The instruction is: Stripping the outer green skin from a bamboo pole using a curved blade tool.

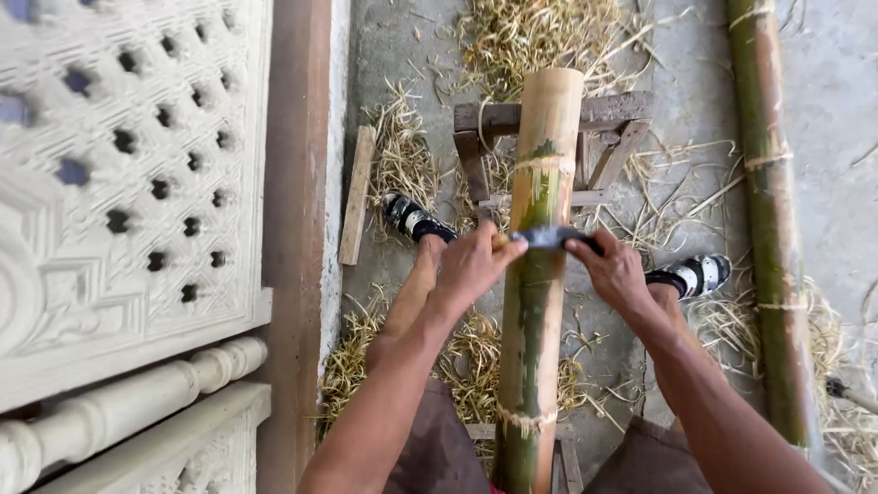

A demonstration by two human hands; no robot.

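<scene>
The left hand [471, 265] and the right hand [615, 272] are each gripping closed one end of a dark blade [549, 239], which is lying across the bamboo pole [540, 274] resting on a wooden stand [604, 114].

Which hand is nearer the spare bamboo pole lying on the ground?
Right. The right hand grips the blade on the side towards the spare bamboo pole; the left hand is across the bamboo being scraped.

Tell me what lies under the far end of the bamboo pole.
A wooden trestle supports the bamboo pole, with shavings around it. The pole hides the trestle's middle.
</scene>
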